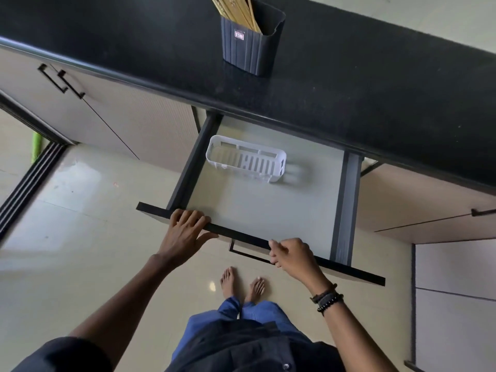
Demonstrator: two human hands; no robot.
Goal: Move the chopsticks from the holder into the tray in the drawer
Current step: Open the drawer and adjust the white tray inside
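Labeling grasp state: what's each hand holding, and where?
Right hand grips the drawer handle at its right end; left hand curls over the drawer front's top edge near the left. No chopsticks held.

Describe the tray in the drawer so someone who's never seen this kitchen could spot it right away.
Below the black counter a drawer stands open. Near its back left corner lies a white slotted plastic tray, the only thing in it.
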